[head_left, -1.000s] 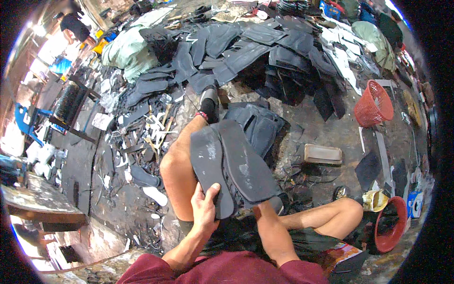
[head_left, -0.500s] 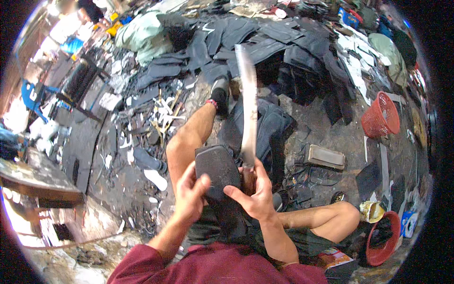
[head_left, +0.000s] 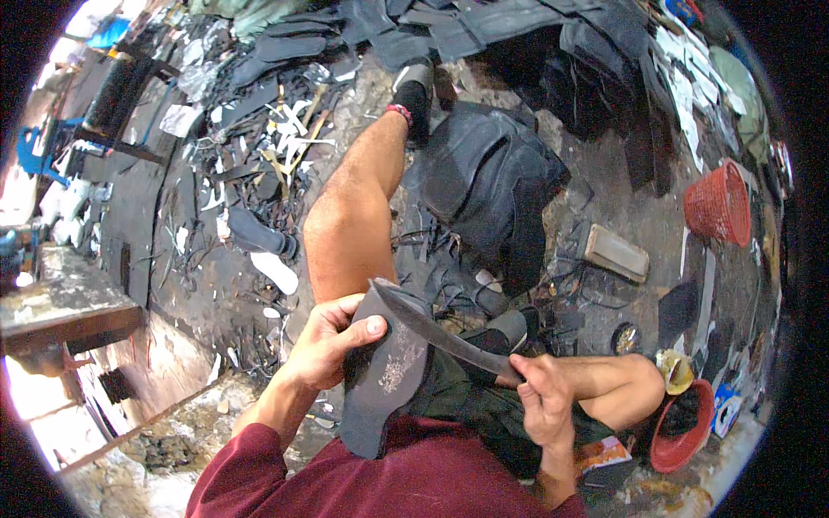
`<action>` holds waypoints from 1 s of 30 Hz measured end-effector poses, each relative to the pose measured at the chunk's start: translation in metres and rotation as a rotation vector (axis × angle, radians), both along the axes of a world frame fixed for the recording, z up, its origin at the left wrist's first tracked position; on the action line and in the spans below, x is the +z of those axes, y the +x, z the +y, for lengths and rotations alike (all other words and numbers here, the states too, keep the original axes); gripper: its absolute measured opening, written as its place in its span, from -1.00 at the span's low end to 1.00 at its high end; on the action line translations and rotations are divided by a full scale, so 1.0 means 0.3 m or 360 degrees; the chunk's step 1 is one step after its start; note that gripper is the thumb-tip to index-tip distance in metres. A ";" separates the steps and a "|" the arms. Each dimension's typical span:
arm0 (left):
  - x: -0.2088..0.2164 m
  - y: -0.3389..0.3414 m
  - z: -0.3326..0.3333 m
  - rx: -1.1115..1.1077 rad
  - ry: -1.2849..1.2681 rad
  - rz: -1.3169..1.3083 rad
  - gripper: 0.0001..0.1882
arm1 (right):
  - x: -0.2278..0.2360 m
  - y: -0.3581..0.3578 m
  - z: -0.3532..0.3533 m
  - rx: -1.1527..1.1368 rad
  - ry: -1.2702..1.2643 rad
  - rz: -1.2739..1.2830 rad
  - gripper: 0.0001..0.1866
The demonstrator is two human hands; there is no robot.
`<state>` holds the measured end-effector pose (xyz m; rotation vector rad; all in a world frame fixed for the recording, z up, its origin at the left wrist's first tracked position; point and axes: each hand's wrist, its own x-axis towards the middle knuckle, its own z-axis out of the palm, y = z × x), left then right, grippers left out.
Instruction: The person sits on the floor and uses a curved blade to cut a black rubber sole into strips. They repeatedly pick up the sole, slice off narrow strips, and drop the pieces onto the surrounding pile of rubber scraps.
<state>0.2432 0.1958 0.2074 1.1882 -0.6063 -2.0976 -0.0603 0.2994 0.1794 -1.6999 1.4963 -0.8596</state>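
Observation:
Over my lap, my left hand (head_left: 330, 344) grips a black shoe sole (head_left: 384, 367) by its left edge, thumb flat on its upper face. The sole has a pale scuffed patch and tilts, with its narrower end near my shirt. To the right, my right hand (head_left: 546, 399) is closed round the handle end of a long knife (head_left: 445, 337); the handle itself is mostly hidden in the fingers. The curved blade runs up and left to the far edge of the sole and appears to touch it there.
A cut black rubber sheet (head_left: 492, 173) lies beyond my legs, with more black sheets (head_left: 509, 30) behind. Light and dark offcuts (head_left: 276, 138) litter the left floor. At right are a grey block (head_left: 616, 253), a red basket (head_left: 718, 205) and a red tub (head_left: 682, 436).
The knife has swung from pointing away from me to lying across the sole's far edge. My right hand has moved right and nearer to me; the sole has tilted in my left hand.

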 end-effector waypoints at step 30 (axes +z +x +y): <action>0.024 -0.035 -0.058 -0.0728 -0.0348 -0.0606 -0.53 | 0.176 0.114 -0.490 0.0861 -0.0031 0.0351 -0.62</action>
